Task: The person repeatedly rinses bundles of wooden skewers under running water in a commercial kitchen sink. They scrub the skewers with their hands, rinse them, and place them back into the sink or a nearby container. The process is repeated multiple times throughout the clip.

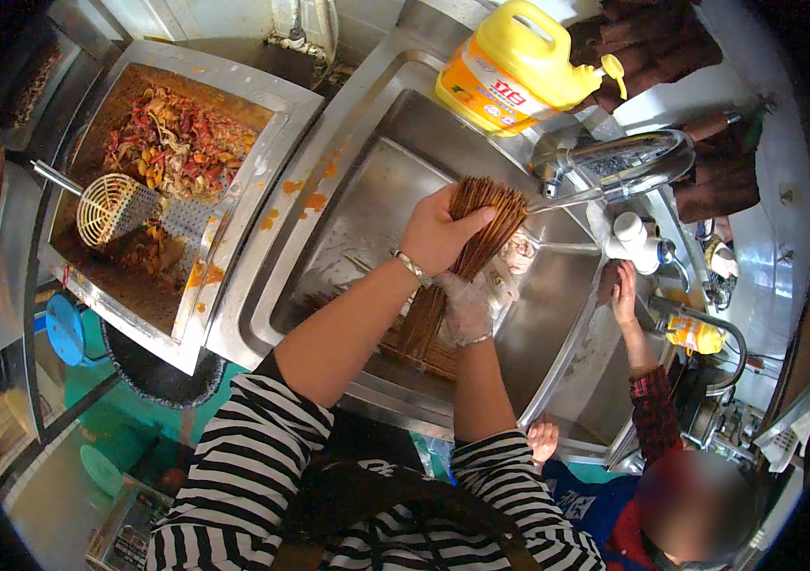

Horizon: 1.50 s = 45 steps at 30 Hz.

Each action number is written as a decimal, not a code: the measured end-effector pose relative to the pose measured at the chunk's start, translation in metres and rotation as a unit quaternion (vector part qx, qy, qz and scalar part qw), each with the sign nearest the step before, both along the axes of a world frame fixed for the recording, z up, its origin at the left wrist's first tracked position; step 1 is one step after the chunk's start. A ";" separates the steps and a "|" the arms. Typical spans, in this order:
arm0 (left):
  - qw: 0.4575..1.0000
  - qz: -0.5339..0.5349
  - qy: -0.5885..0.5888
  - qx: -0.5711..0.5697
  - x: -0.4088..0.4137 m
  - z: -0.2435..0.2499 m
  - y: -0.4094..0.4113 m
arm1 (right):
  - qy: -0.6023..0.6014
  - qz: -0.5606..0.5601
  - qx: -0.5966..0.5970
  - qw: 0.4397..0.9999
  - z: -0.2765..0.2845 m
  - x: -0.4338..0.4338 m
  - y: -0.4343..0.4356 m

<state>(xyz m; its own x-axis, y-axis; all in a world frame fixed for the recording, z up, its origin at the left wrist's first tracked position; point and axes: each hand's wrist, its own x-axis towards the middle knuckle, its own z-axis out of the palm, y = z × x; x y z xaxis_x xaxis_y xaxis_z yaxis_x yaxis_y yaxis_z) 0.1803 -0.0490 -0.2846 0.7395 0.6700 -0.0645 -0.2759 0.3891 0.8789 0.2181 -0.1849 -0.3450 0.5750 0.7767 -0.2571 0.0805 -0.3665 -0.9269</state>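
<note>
My left hand (441,232) is bare, with a bracelet at the wrist, and grips a thick bundle of thin brown sticks (487,221), which look like bamboo skewers. The thumb lies across the bundle, whose upper ends fan out. In a clear plastic glove, my right hand (467,308) closes around the lower part of the same bundle. Both hands are over a stainless steel sink (405,168). More brown sticks (419,350) lie in the sink below my hands. A pale crumpled item (516,253), unclear in kind, lies beyond the glove.
A curved chrome faucet (651,164) reaches over the sink, apparently running onto the sticks. A yellow detergent jug (508,68) stands on the rim. Left is a steel basin (298,107) of red food scraps, with a perforated strainer (116,207). At right, another person's hand (623,292) touches a ledge.
</note>
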 end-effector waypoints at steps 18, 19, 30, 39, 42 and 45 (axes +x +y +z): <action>0.836 -0.407 0.353 0.109 -0.110 -0.080 -0.016 | 0.379 -0.103 0.157 0.906 -0.014 0.033 0.050; 0.835 -0.423 0.344 0.074 -0.112 -0.073 -0.015 | 0.341 -0.069 0.163 0.923 -0.015 0.031 0.054; 0.796 -0.396 -0.086 -0.451 -0.122 -0.048 -0.031 | 0.584 -0.048 0.338 0.737 0.005 0.027 0.068; 0.817 -0.164 0.495 0.247 -0.124 -0.038 -0.063 | 0.246 -0.274 0.142 0.919 0.050 0.000 0.070; 0.760 -0.172 0.542 0.314 -0.127 -0.031 -0.061 | 0.200 -0.277 0.063 0.938 0.047 0.036 0.066; 0.785 -0.191 0.490 0.327 -0.133 -0.033 -0.060 | 0.328 -0.251 0.140 0.900 0.030 0.065 0.065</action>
<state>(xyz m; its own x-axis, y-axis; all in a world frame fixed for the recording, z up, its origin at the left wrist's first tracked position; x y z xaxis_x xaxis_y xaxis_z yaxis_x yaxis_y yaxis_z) 0.0472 -0.1087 -0.3181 0.7047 0.5383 -0.4622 0.6843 -0.3436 0.6432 0.2831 -0.1195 -0.3154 0.6668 0.5487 -0.5043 -0.6291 0.0515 -0.7757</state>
